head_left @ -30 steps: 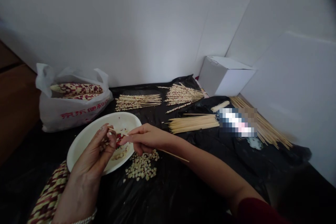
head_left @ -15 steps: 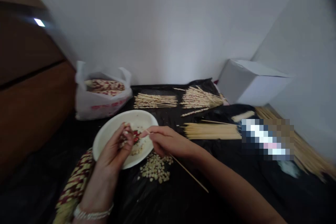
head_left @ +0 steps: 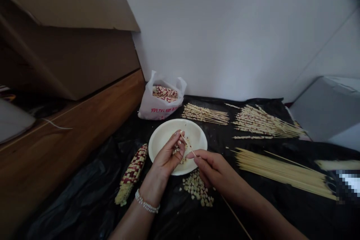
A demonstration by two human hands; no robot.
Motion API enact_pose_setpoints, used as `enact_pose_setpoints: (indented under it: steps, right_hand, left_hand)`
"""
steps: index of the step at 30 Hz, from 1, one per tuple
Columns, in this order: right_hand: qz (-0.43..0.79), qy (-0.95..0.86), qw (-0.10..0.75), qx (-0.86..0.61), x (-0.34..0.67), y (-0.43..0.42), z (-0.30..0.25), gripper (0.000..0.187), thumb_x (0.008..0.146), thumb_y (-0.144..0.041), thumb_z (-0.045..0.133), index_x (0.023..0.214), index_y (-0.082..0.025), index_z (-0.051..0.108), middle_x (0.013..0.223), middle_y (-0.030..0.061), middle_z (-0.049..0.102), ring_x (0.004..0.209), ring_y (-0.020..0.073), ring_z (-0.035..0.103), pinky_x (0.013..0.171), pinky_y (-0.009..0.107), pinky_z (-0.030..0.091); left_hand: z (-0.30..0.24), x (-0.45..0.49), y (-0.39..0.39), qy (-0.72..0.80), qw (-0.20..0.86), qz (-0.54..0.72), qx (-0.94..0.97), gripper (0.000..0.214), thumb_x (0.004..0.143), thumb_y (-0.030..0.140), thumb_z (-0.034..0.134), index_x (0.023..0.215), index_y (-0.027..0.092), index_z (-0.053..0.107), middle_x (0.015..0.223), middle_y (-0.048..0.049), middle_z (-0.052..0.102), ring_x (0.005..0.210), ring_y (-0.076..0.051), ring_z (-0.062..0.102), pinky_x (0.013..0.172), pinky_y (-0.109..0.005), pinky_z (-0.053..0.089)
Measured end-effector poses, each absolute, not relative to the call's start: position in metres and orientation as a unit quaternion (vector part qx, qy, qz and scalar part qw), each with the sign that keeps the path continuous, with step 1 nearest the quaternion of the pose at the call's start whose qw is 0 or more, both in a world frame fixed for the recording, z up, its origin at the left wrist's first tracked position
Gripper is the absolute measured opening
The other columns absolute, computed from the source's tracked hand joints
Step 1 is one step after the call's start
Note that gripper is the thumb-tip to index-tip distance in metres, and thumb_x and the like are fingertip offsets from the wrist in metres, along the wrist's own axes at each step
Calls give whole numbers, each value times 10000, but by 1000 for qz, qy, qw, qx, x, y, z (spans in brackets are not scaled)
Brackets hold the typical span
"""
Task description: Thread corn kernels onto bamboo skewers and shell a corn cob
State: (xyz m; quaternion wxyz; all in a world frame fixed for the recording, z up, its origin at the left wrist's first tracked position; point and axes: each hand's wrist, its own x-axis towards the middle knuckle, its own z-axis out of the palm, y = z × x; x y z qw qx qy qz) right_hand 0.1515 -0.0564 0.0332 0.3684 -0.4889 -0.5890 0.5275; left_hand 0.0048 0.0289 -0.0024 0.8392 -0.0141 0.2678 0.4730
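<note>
My left hand is closed over the white bowl, with pale corn kernels cupped in the palm and a kernel pinched at the fingertips. My right hand grips a thin bamboo skewer, whose tip meets the kernel at my left fingertips. Whether the tip has gone into it I cannot tell. More kernels lie in the bowl. A heap of loose pale kernels sits on the black plastic sheet in front of the bowl. To the left rests a red-and-cream corn cob, partly stripped at its lower end.
A plastic bag of cobs stands behind the bowl. Skewers threaded with kernels lie in two groups, a small bundle and a larger pile. Bare skewers are at right. A cardboard box and a white box flank the area.
The view has turned left, so the scene sits further right. The skewer tip, earlier apart from my left fingertips, now reaches them. My hands have come closer together.
</note>
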Motion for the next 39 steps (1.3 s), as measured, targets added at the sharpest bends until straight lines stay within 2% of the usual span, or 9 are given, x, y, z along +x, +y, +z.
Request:
enact_pose_setpoints:
  steps: [8,18,30,39]
  right_hand:
    - [528,-585,379,-486,148,-58,32,299,947,-345,426,983,-124,624,470,-94,353,424,101,310,411,225,233]
    - [518,-587,380,-493,149,-58,31,263,942,-309,431,962,-129,622,463,-88,372,418,102,340,417,236,258]
    - [504,-598,377,-496,151,-57,28,262,953,-312,421,779,-174,561,453,-84,374,414,95,326,407,230,249]
    - [499,-596,387,-496,149,-56,23,268,956,-320,402,789,-183,562,455,-93,346,407,98,305,390,225,227]
  left_hand:
    - [-5,5,29,264,838,477,-24,172,847,37,573,989,93,653,901,-97,705,647,-89,647,550,-149,537]
    - [0,5,28,264,841,471,-22,205,857,45,564,1027,106,661,876,-79,703,655,-77,646,539,-127,531]
    - [2,6,26,300,817,493,14,147,815,-3,588,904,74,677,865,-92,699,647,-77,635,523,-111,521]
    - [-3,9,27,316,793,513,87,145,740,-21,667,840,79,700,831,-64,704,616,-53,631,539,-89,516]
